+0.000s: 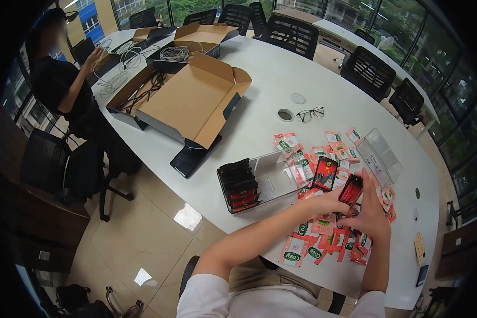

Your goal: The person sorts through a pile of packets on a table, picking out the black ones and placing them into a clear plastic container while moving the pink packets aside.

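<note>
Between my two hands is a small stack of black and red sachets (351, 191). My left hand (327, 203) grips the stack from the left with its fingers closed round it. From the right, my right hand (375, 214) curls round the same stack, thumb and fingers against it. Beneath and around them lie many loose pink and white "Cozy" sachets (293, 252). One black and red sachet (325, 174) rests on the pile just beyond my hands. To the left, a clear plastic box (281, 177) holds a row of upright black sachets (238, 184) at its left end.
A transparent lid (380, 159) lies right of the pile. Eyeglasses (310, 114) sit beyond, beside a round table hole (285, 115). Open cardboard boxes (196, 100) with cables and a black phone (188, 161) occupy the left. Another person (63, 85) stands at the far left.
</note>
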The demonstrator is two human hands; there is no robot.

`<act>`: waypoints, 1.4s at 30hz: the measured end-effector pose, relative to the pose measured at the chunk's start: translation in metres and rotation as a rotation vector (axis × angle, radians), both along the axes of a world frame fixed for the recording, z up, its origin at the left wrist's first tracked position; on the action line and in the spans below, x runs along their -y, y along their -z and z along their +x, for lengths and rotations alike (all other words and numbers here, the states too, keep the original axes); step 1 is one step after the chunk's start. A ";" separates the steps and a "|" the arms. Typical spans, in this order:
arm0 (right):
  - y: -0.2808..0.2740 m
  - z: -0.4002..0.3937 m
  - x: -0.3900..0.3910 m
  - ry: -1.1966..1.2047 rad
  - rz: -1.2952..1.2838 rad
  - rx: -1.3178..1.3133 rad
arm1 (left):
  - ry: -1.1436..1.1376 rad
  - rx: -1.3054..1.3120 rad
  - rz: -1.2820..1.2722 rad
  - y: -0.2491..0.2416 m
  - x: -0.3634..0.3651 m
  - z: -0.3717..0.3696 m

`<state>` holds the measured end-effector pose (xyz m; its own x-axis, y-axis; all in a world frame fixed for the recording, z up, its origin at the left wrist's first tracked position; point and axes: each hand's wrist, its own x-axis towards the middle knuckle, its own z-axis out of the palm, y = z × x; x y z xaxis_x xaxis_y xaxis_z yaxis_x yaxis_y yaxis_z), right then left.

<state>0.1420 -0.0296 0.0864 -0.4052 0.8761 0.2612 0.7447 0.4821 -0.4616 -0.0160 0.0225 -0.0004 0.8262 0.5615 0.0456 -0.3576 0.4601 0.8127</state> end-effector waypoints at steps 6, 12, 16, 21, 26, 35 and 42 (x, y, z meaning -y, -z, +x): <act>-0.026 0.034 -0.035 -0.107 -0.380 -0.119 | 0.090 0.035 0.159 -0.005 0.001 -0.003; -0.036 0.033 -0.036 -0.265 -0.420 0.000 | 0.063 -0.045 0.194 0.003 0.004 0.002; -0.033 0.032 -0.037 -0.295 -0.435 -0.011 | 0.024 -0.072 0.153 0.007 0.004 0.006; -0.038 0.024 -0.033 -0.224 -0.414 -0.049 | 0.018 -0.100 0.074 -0.012 0.005 -0.010; -0.045 0.017 -0.039 -0.228 -0.300 -0.039 | -0.023 0.233 -0.021 0.029 -0.013 -0.001; -0.062 -0.054 -0.041 -0.329 0.019 -0.177 | -0.092 0.113 0.020 0.052 -0.025 0.018; 0.004 -0.155 -0.069 -0.486 0.123 0.071 | -0.009 0.268 -0.091 0.059 -0.024 0.028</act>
<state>-0.0126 0.0396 0.0819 -0.7790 0.5464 0.3077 0.4481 0.8283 -0.3364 0.0123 0.0463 -0.0591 0.7862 0.5809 0.2108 -0.5587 0.5223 0.6442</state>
